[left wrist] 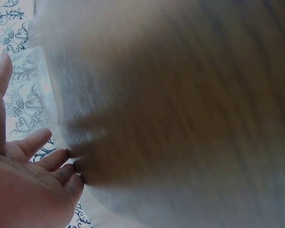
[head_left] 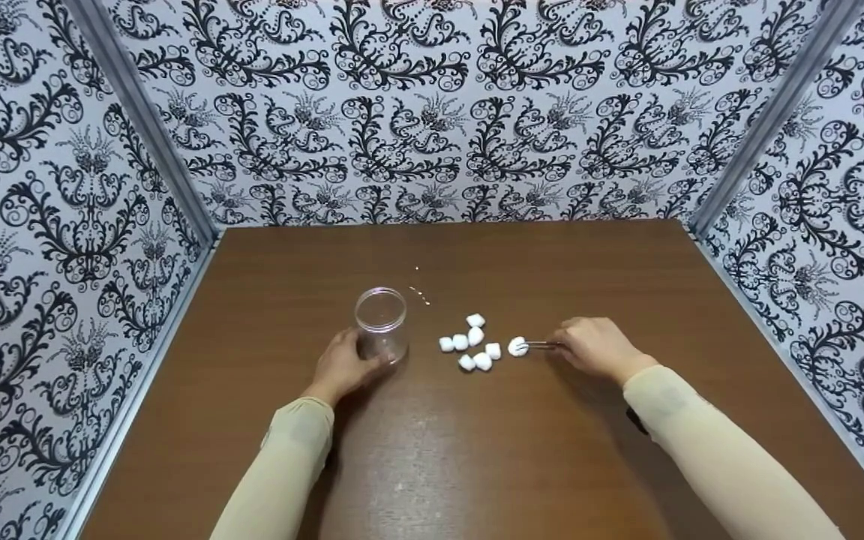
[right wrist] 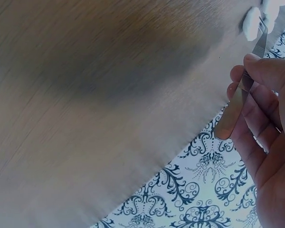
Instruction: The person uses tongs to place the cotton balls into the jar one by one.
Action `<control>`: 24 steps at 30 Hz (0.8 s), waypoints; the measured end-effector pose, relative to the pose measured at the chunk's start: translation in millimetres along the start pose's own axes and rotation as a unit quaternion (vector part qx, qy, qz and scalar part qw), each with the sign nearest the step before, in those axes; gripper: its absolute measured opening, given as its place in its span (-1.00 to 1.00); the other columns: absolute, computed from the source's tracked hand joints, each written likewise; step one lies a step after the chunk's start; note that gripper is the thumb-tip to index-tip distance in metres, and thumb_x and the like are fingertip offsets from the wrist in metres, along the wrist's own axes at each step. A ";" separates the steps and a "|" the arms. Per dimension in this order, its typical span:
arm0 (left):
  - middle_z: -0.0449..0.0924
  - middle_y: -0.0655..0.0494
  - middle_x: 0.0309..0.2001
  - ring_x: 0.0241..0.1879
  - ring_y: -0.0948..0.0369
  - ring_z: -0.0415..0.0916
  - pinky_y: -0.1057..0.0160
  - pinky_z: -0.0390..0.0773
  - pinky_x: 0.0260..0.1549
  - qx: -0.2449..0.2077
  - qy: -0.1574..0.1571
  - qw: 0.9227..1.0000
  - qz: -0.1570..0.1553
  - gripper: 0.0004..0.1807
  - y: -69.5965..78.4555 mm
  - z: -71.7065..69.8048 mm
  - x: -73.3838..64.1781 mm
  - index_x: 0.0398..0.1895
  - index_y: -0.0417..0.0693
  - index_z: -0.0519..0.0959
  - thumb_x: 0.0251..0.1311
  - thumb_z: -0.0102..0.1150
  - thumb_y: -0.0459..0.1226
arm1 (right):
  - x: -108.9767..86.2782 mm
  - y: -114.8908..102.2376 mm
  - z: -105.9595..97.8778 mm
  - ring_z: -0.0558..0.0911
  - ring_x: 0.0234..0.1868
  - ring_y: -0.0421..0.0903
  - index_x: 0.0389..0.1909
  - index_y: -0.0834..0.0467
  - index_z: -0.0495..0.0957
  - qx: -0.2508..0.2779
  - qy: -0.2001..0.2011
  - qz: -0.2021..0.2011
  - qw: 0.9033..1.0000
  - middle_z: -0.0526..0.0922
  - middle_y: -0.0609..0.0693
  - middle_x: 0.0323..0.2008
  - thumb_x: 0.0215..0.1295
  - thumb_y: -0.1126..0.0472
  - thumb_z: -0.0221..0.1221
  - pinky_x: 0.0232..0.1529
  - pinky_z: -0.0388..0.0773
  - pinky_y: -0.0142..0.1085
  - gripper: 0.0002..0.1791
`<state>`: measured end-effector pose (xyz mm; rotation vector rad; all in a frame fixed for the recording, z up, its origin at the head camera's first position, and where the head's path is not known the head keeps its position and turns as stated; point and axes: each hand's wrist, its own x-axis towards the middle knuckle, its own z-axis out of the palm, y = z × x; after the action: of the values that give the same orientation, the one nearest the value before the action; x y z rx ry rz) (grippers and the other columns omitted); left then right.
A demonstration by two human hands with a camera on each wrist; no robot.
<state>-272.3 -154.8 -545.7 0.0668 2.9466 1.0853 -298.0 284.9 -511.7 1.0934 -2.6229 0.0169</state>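
Note:
A clear jar [head_left: 381, 330], its round mouth showing, stands on the table at the left. My left hand [head_left: 344, 367] holds it low on its side, thumb at the front; in the left wrist view, part of the jar [left wrist: 46, 90] shows between thumb and fingers. My right hand [head_left: 593, 346] pinches metal tweezers [right wrist: 237, 104] between thumb and fingers. Their tips are at a white cotton ball [head_left: 517, 346], which lies a little right of the others. Several more cotton balls [head_left: 475, 337] lie loosely grouped between the jar and the tweezers.
The brown wooden table [head_left: 462, 450] is walled at the back and sides by patterned panels [head_left: 432, 112] with grey corner posts. Small bright specks [head_left: 421, 294] show on the tabletop behind the jar.

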 end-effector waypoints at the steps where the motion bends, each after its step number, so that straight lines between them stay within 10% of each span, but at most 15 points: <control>1: 0.31 -0.26 0.36 0.37 -0.14 0.23 -0.13 0.22 0.30 -0.001 0.001 1.000 0.001 -0.17 0.0 0.0 0.0 0.38 -0.22 0.38 0.14 0.40 0.05 | 0.2 -0.1 0.1 0.59 -0.51 -0.08 -0.40 0.06 0.71 -0.001 0.001 -0.001 1.000 0.57 -0.11 -0.52 0.10 0.22 0.45 -0.54 0.55 -0.09 -0.90; 24: 0.22 -0.26 0.42 0.40 -0.16 0.17 -0.24 0.19 0.29 0.010 -0.020 1.000 -0.013 -0.07 -3.0 1.1 2.8 0.44 -0.17 0.32 0.12 0.36 0.16 | 1.9 -2.5 4.5 0.59 -0.51 -0.08 -0.40 0.05 0.75 -0.007 -0.007 0.002 1.000 0.60 -0.11 -0.50 0.03 0.32 0.40 -0.55 0.55 -0.10 -0.88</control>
<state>-275.2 -156.3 -548.4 0.0491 2.9155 1.0388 -298.8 281.2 -515.7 1.0881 -2.6323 -0.0085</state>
